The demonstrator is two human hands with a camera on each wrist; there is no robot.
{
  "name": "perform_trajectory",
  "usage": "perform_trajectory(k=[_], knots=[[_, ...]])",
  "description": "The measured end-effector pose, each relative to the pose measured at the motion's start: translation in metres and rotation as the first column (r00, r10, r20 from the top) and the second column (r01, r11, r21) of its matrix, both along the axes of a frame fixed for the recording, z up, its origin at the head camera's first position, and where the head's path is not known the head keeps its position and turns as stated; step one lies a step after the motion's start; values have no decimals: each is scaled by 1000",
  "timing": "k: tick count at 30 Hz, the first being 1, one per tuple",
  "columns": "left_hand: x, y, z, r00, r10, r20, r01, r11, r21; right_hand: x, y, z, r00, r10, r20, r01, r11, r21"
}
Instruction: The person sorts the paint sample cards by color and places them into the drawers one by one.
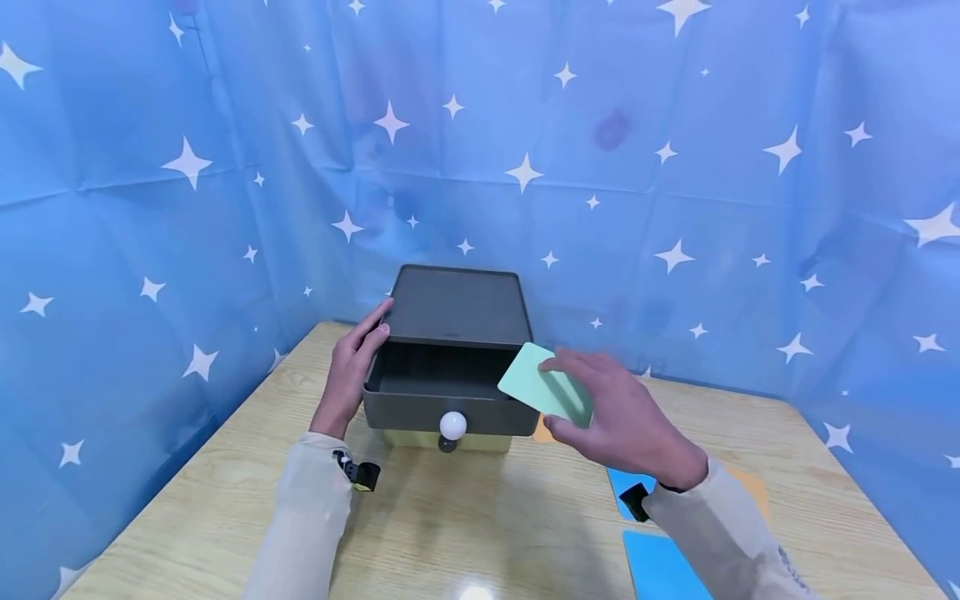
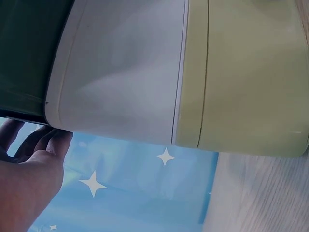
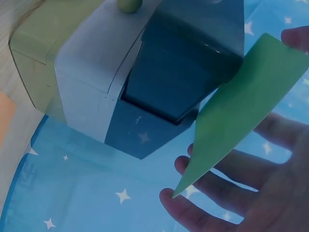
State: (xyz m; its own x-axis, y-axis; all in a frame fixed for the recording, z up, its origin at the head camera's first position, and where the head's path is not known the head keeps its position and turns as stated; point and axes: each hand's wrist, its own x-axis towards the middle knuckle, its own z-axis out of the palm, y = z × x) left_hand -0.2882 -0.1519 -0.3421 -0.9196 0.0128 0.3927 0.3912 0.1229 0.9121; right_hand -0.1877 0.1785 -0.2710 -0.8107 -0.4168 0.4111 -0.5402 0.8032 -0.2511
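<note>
A small stacked drawer unit has a dark grey top tier, a white middle tier and a yellow-green bottom tier. Its dark top drawer, with a white knob, is pulled out. My left hand rests against the left side of the dark tier, fingers extended along it. My right hand pinches a light green card between thumb and fingers, at the drawer's right front corner. The card is tilted and slightly bowed in the right wrist view.
On the wooden table, blue cards and an orange card lie to the right, partly under my right forearm. Another orange piece shows beside the unit. A blue star-patterned curtain hangs behind the table.
</note>
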Motion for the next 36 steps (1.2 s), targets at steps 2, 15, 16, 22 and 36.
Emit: perform_trajectory(k=[2,15,16,22,36], knots=[[1,0,-1,1000,4,0,-4,1000,-4,0,-2,-1,1000,5,-9,-5,1000,6],[-1,-1,-3,1000,8,-2,-8,1000,3,3,-9,2,997,83,-2,-83,996,38],[-1,-1,-4,1000,5,-5,-5,1000,7,2,-10,2,997,80,-5,-80,996,41],[-1,-1,-3,1000,5,-16,-5,1000,7,1,-13,2,997,78,-18,-77,995,59],[0,0,-4,1000,19,-1,-19,1000,3,-5,-20,7,986,166,-2,-165,981,107]])
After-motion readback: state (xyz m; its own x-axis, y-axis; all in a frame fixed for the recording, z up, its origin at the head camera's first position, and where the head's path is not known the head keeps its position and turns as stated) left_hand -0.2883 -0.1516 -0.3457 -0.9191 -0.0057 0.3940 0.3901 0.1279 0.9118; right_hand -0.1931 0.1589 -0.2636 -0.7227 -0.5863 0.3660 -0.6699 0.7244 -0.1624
